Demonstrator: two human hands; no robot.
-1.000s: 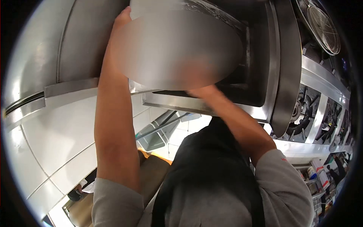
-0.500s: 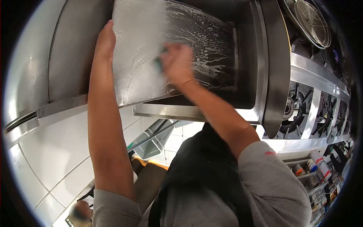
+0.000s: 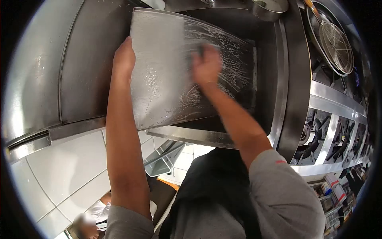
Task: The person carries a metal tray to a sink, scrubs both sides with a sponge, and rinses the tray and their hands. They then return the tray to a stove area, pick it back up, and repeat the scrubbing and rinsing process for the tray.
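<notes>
A large flat metal tray (image 3: 155, 67), wet and streaked with suds, leans tilted in the sink (image 3: 283, 75). My left hand (image 3: 124, 59) grips its left edge, the fingers partly hidden behind that edge. Over the middle of the tray, my right hand (image 3: 208, 67) is smeared by motion. Under its fingers is a dark green scouring pad (image 3: 196, 55), pressed to the soapy surface. Foam streaks cover the tray's darker right half, and its left half reflects bright light.
To the right of the sink stands a stove (image 3: 324, 127) with burners, bearing a round wire strainer (image 3: 336, 47) and pans. A metal pot (image 3: 270, 10) sits at the sink's far corner. Below left are a grey bin (image 3: 163, 164) and another person (image 3: 99, 211).
My right hand has swept a little right and stays on the tray with the pad. The whole view has shifted, bringing the pot and the tray's far edge into sight.
</notes>
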